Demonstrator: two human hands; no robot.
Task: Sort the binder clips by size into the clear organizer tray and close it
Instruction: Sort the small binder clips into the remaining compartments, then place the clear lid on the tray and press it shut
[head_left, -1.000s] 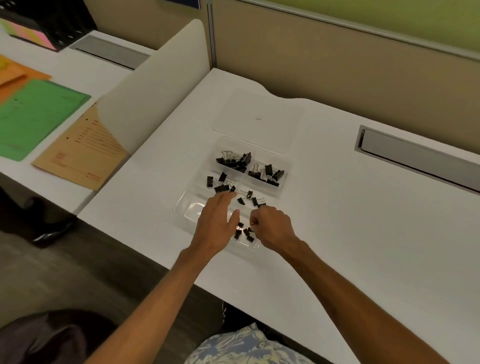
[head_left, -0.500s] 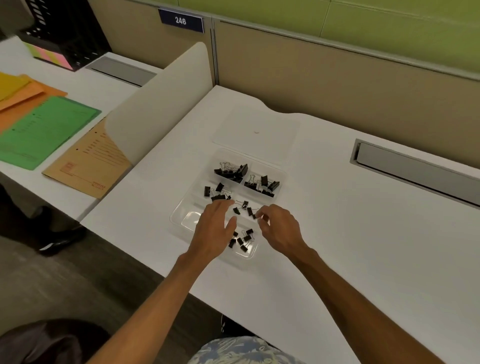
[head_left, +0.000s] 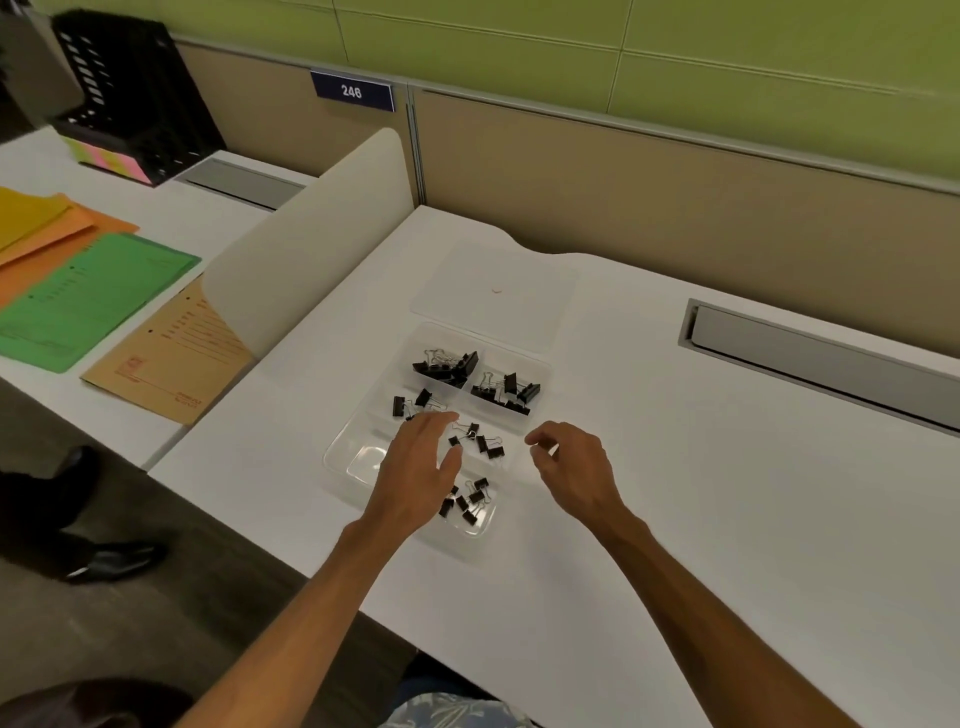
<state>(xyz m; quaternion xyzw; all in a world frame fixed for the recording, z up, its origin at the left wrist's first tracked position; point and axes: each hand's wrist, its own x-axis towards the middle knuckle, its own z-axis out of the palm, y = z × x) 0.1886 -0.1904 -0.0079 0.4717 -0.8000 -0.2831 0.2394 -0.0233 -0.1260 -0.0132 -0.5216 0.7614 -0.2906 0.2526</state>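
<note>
White desk fills centre of frame, beige partition behind. Clear organizer tray sits mid-frame, lid open, flat on desk just above it. Black binder clips grouped in compartments: bigger ones upper, smaller ones lower. I see left hand over tray's left side, fingers straight and spread, gripping nothing. Right hand hovers just right of tray, fingers loosely curled, nothing visible in them. Coloured folders upper left.

White tabletop; behind it a tan partition under green wall panels; grey floor left of it.
</note>
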